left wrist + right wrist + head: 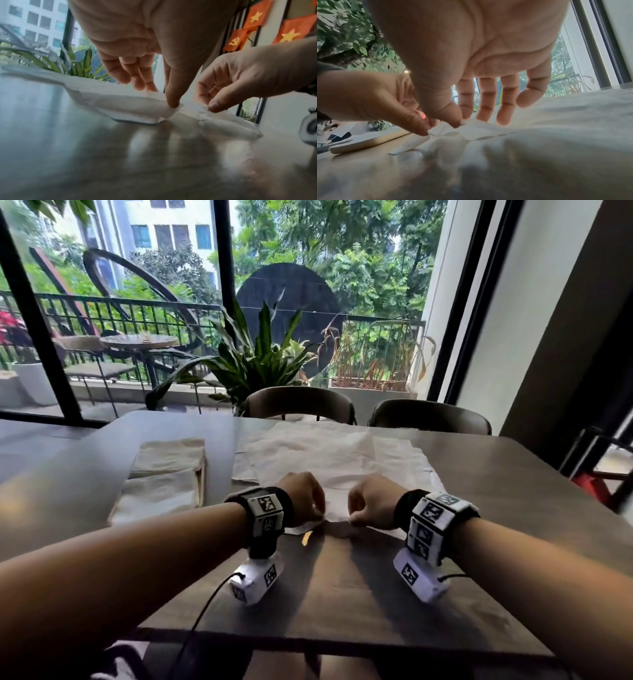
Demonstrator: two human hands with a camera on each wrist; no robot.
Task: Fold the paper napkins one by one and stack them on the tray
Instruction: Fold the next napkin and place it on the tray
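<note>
We have both hands at the near edge of the spread napkins (329, 460) on the desk (513, 481), close together but not touching. Our left hand (301, 499) pinches the near corner of the top napkin (137, 106) between thumb and forefinger, its fingers (118, 73) curled, the corner lifted slightly off the desk. Our right hand (371, 503), just to the right, pinches the same near edge of paper: in the right wrist view the thumb meets the forefinger on a raised bit of the paper, while the other fingers (505, 102) hang straighter above the sheet. The unfolded napkins lie in a loose overlapping pile in the middle of the desk, reaching from our hands to the far edge. The tray (202, 474) sits to the left of that pile, apart from our hands, and carries two stacks of folded napkins (164, 474), one nearer and one farther. Two chairs (301, 404) stand at the far side of the desk, with a leafy plant (253, 361) behind them by the window (137, 302). Small red flags (254, 16) hang on the right wall in the left wrist view.
</note>
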